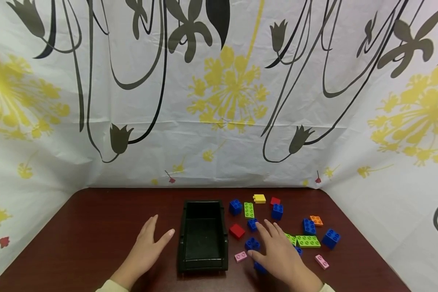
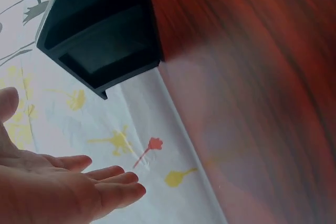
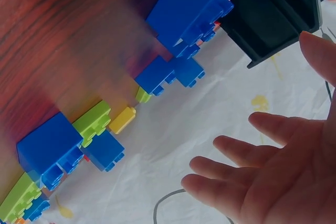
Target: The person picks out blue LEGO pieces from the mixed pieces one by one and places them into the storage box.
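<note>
My left hand (image 1: 141,249) hovers left of a black plastic bin (image 1: 203,265), fingers extended and thumb spread, with nothing in it. The left wrist view shows the same hand (image 2: 68,190) palm up beneath the bin in the picture. Over the toy building bricks on the right, my right hand (image 1: 280,253) holds nothing, its fingers loosely spread. Nearest its thumb are a pink brick (image 1: 240,256) and a blue brick (image 1: 252,244); another blue brick (image 1: 260,267) is partly hidden below it. A red brick (image 1: 237,231) lies between bin and hand.
Farther back lie a yellow brick (image 1: 259,198) and a lime brick (image 1: 249,210). To the right are a long lime brick (image 1: 308,241), an orange brick (image 1: 316,220), a blue brick (image 1: 331,239) and a second pink brick (image 1: 322,262). A patterned white cloth (image 1: 219,162) surrounds the brown table (image 1: 131,202).
</note>
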`<state>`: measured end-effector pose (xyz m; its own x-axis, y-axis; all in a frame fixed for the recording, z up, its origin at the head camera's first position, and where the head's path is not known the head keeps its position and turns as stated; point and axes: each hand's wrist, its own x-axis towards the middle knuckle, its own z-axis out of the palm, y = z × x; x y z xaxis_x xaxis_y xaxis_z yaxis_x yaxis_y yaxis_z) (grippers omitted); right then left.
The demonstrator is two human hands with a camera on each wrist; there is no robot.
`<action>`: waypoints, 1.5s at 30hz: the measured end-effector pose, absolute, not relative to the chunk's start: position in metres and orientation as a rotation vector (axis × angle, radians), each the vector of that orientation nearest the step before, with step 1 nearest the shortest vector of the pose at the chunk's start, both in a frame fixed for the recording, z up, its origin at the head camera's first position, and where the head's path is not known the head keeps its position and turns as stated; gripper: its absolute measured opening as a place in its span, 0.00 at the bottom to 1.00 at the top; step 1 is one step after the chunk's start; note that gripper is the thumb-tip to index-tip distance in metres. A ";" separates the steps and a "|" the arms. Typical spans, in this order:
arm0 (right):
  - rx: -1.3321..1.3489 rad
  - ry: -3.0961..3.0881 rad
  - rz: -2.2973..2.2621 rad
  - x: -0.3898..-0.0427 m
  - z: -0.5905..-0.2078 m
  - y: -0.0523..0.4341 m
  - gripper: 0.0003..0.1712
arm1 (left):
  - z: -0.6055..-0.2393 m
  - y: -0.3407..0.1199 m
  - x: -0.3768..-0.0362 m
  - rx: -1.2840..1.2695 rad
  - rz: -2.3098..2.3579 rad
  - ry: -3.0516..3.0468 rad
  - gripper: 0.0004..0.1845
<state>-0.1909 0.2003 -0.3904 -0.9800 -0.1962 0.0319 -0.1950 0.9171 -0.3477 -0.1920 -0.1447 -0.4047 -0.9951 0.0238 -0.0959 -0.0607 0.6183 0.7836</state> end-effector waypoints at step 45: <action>-0.256 3.037 -0.552 -0.183 -0.398 0.207 0.34 | -0.414 -0.108 -0.219 -0.111 1.703 2.403 0.36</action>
<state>-0.1830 0.2074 -0.3976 -0.9853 -0.1702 -0.0138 -0.1544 0.9227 -0.3532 -0.2193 -0.1084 -0.4144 -0.9783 0.0508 -0.2011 -0.1729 0.3359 0.9259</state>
